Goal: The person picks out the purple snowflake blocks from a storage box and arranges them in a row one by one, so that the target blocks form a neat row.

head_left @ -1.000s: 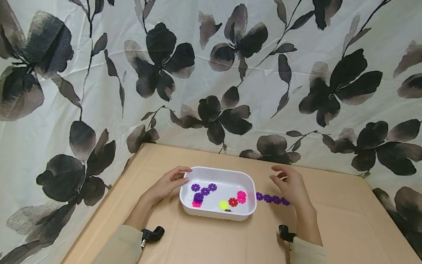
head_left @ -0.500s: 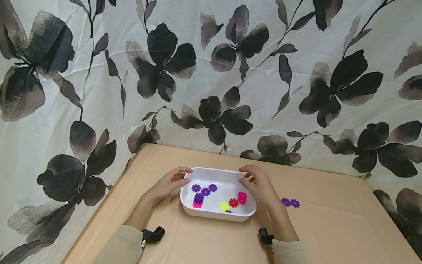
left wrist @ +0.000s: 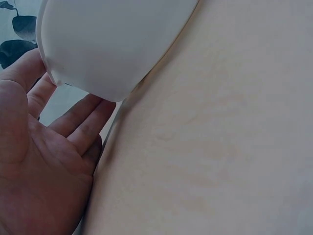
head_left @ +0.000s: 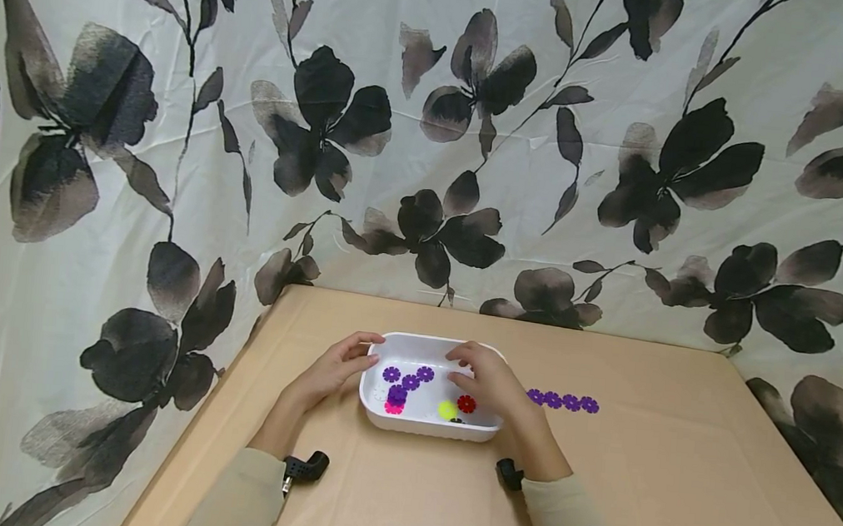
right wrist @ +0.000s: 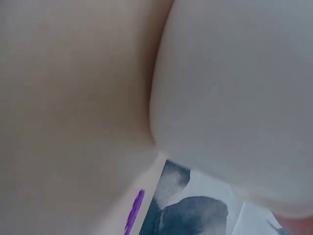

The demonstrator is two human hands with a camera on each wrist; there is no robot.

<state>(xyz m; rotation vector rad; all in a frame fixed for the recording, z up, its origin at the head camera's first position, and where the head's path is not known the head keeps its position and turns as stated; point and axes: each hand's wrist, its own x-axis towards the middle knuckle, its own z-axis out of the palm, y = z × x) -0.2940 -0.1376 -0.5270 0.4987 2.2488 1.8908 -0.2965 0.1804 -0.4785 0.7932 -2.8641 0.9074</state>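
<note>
A white plastic tray [head_left: 422, 428] holds small notched, flower-like discs. Several purple discs [head_left: 410, 382] lie in its left half, a pink disc [head_left: 394, 408] beside them. Farther right are a yellow disc [head_left: 447, 410] and a red disc [head_left: 466, 403]. My left hand [head_left: 333, 368] holds the tray's left end, fingers against the outer wall in the left wrist view. Over the tray's right part hovers my right hand [head_left: 490, 378], thumb and forefinger apart, nothing visible between them. It hides the right-hand pink pieces. In the right wrist view the tray wall [right wrist: 230, 98] blocks the fingertips.
A row of linked purple discs [head_left: 562, 401] lies on the tan tabletop [head_left: 644, 466] right of the tray, its left end near my right wrist. Behind the table hangs a white cloth [head_left: 383, 9] with dark flowers.
My right hand has moved left from above the purple row to over the tray, uncovering the row and covering the pink discs. The left hand has stayed at the tray.
</note>
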